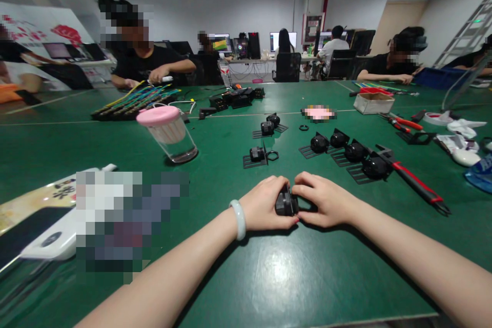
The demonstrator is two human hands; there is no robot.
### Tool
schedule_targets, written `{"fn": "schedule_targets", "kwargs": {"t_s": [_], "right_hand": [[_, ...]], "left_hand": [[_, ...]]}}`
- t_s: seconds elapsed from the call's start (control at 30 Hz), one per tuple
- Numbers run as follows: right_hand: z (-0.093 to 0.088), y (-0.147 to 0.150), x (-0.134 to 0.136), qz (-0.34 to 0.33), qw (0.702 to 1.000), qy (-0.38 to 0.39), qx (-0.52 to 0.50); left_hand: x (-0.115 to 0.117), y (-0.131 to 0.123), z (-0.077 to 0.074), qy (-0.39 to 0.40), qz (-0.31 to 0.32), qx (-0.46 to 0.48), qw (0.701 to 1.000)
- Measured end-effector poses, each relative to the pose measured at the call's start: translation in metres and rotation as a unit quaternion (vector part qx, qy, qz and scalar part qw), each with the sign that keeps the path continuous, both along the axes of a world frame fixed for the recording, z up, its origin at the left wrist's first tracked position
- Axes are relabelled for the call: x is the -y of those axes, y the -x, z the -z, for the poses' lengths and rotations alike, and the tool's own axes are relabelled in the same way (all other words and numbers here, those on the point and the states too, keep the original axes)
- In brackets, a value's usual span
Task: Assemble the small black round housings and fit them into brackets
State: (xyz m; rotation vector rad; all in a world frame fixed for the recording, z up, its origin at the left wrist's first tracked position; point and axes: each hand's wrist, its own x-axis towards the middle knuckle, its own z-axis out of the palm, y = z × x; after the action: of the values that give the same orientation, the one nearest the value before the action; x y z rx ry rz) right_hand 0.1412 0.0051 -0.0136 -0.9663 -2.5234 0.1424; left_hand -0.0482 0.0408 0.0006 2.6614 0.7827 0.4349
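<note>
On the green table [277,292] we see a red-and-black wrench [418,183] toward three o'clock. Our left hand [265,202] curls round a black fitting's [284,203] nine-o'clock side; our right hand [326,200] pinches its three-o'clock end. We find this fitting between both hands, a loose black ring [300,127] lying beyond it, between twelve and one o'clock.

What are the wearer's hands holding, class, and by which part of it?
A black fitting: the left hand holds its body between thumb and fingers; the right hand is at its right end, but whether it grips cannot be told.
</note>
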Motion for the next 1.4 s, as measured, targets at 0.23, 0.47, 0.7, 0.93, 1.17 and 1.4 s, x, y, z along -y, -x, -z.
{"fn": "schedule_targets", "kwargs": {"t_s": [0.23, 0.47, 0.7, 0.93, 1.17, 1.4], "right_hand": [[-0.0011, -0.0006, 0.0005, 0.002, 1.0, 0.013, -0.014], [-0.0024, -0.0003, 0.0003, 0.009, 1.0, 0.02, -0.02], [-0.0004, -0.0025, -0.0008, 0.011, 0.999, 0.026, -0.02], [-0.0009, -0.0038, -0.0015, 0.011, 0.999, 0.028, -0.024], [-0.0001, -0.0048, -0.002, 0.014, 0.999, 0.038, -0.024], [-0.0005, -0.0051, -0.0021, 0.023, 0.998, 0.05, -0.021]], "left_hand": [[-0.0005, -0.0008, -0.0011, -0.01, 0.005, -0.008, 1.0], [-0.0008, -0.0002, -0.0005, -0.01, 0.008, -0.01, 1.0], [-0.0005, -0.0003, 0.0, 0.003, 0.006, 0.001, 1.0], [-0.0009, -0.0003, -0.0011, 0.002, 0.006, -0.005, 1.0], [-0.0009, -0.0007, -0.0005, 0.0, 0.004, -0.007, 1.0], [-0.0014, -0.0003, -0.0002, -0.006, 0.006, -0.017, 1.0]]}}
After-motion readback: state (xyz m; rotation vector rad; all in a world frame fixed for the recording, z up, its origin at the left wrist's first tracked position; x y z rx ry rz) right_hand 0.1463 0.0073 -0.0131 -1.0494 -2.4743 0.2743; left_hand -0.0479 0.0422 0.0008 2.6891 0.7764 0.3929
